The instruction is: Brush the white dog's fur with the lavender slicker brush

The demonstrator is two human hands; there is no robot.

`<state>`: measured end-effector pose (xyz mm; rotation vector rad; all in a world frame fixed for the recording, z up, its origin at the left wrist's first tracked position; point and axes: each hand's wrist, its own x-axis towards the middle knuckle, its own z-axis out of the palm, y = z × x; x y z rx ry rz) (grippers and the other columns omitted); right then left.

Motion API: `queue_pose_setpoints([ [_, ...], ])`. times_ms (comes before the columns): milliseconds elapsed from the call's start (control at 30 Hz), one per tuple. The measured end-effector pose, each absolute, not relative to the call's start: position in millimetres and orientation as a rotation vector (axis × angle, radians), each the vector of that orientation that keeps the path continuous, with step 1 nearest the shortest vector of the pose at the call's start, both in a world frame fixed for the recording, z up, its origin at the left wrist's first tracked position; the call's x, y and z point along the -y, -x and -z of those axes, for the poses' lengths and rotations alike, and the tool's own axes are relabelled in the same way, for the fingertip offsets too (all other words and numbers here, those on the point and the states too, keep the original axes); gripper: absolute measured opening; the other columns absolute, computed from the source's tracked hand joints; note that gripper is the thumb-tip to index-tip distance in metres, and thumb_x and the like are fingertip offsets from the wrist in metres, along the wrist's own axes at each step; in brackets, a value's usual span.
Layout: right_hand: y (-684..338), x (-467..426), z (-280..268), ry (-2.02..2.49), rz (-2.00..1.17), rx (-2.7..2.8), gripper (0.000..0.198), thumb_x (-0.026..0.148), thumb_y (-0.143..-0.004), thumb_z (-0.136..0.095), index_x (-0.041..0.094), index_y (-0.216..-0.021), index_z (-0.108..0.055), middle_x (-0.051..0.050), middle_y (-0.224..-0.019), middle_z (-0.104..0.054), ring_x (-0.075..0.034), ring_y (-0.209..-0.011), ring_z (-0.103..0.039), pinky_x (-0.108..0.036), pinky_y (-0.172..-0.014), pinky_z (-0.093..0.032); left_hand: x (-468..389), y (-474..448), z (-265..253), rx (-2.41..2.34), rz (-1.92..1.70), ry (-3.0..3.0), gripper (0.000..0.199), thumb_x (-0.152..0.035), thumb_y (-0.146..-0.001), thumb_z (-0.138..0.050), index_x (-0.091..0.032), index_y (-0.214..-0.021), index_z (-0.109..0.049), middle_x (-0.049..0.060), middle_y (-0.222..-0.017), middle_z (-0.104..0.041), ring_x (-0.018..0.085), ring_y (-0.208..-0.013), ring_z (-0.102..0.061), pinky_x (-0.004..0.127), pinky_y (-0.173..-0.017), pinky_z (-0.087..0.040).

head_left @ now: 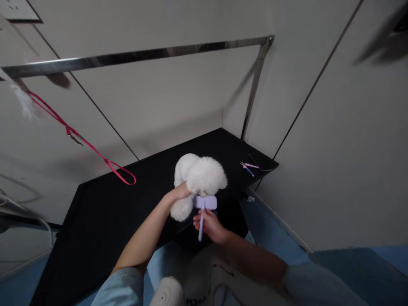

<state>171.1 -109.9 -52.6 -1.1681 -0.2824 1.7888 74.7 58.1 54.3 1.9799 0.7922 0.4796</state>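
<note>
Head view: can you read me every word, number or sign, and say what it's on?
No words or numbers can be read here.
Dark marks at the bottom edge: maybe letters, too blurred to read, and what they're on is unclear.
Socket: slots, but no readable writing.
Brush: no writing shows on its back.

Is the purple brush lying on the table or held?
Held: the right hand has the brush by its handle.

Pet-grooming room: black table (102,212), rail (137,56), red leash (92,148)
</note>
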Motion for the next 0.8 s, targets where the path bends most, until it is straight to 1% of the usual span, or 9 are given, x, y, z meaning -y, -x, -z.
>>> queue_pose_setpoints([
  [67,-177,109,49,1.263,-1.695,0.229,0.015,0.036,-0.097,-0.044,0.022,-0.091,-0.047,0.004,-0.061,-0.058,-0.010,-0.046,-0.054,-0.023,-0.052,-0.045,-61,-71,-47,-0.808,-0.491,-2.009,0.051,-0.052,-0.078,-0.058,-0.015,-0.112,-0.069,0.014,-0.121,-0.068,0.032,-0.119,-0.058,0.045,-0.110,-0.039],
  [133,-182,111,47,1.313,-1.780,0.228,0.020,0.039,-0.093,-0.049,0.022,-0.083,-0.047,0.006,-0.051,-0.050,-0.009,-0.038,-0.045,-0.023,-0.044,-0.039,-62,-67,-39,-0.828,-0.501,-2.021,0.052,-0.052,-0.080,-0.056,-0.015,-0.114,-0.068,0.014,-0.123,-0.068,0.031,-0.121,-0.057,0.045,-0.111,-0.038],
  [200,-186,112,45,1.297,-1.853,0.251,0.025,0.044,-0.089,-0.056,0.022,-0.079,-0.049,0.006,-0.049,-0.048,-0.009,-0.036,-0.040,-0.023,-0.041,-0.035,-59,-64,-31,-0.833,-0.542,-2.022,0.053,-0.053,-0.082,-0.053,-0.016,-0.118,-0.067,0.013,-0.127,-0.065,0.030,-0.124,-0.055,0.043,-0.113,-0.036],
  [367,-193,110,50,1.335,-1.597,0.391,0.030,0.051,-0.087,-0.057,0.022,-0.089,-0.050,0.008,-0.054,-0.050,-0.008,-0.041,-0.043,-0.020,-0.043,-0.035,-48,-62,-12,-0.897,-0.699,-2.058,0.061,-0.052,-0.084,-0.051,-0.012,-0.129,-0.058,0.015,-0.136,-0.058,0.028,-0.135,-0.044,0.043,-0.117,-0.030],
  [500,-192,124,61,1.443,-1.831,0.484,0.030,0.049,-0.087,-0.057,0.021,-0.079,-0.051,0.006,-0.048,-0.049,-0.009,-0.036,-0.041,-0.022,-0.038,-0.031,-48,-61,1,-0.973,-0.659,-2.107,0.055,-0.045,-0.085,-0.049,-0.013,-0.129,-0.058,0.014,-0.135,-0.059,0.028,-0.133,-0.047,0.045,-0.116,-0.031],
  [567,-195,125,64,1.420,-1.782,0.531,0.027,0.047,-0.087,-0.057,0.020,-0.082,-0.053,0.006,-0.049,-0.050,-0.009,-0.037,-0.042,-0.021,-0.039,-0.031,-47,-59,7,-1.003,-0.635,-2.144,0.051,-0.040,-0.085,-0.049,-0.016,-0.129,-0.057,0.012,-0.137,-0.058,0.028,-0.135,-0.043,0.045,-0.116,-0.030],
  [700,-214,124,79,1.524,-1.613,0.544,0.027,0.049,-0.089,-0.051,0.021,-0.087,-0.050,0.010,-0.047,-0.045,-0.007,-0.035,-0.036,-0.019,-0.038,-0.026,-24,-51,25,-1.306,-0.690,-2.123,0.042,-0.035,-0.085,-0.048,-0.018,-0.122,-0.060,0.012,-0.136,-0.057,0.030,-0.138,-0.038,0.047,-0.116,-0.029],
  [767,-227,138,93,1.626,-1.627,0.549,0.027,0.049,-0.086,-0.054,0.022,-0.085,-0.049,0.010,-0.046,-0.045,-0.007,-0.034,-0.034,-0.019,-0.036,-0.022,-5,-53,39,-1.463,-0.723,-2.011,0.037,-0.037,-0.086,-0.047,-0.019,-0.114,-0.063,0.015,-0.127,-0.061,0.032,-0.135,-0.041,0.048,-0.115,-0.029],
  [800,-232,147,100,1.653,-1.644,0.543,0.027,0.048,-0.083,-0.056,0.022,-0.086,-0.048,0.009,-0.048,-0.048,-0.007,-0.034,-0.036,-0.019,-0.035,-0.022,2,-58,46,-1.449,-0.704,-1.943,0.032,-0.038,-0.087,-0.047,-0.020,-0.105,-0.066,0.016,-0.118,-0.064,0.033,-0.131,-0.044,0.049,-0.115,-0.030],
])
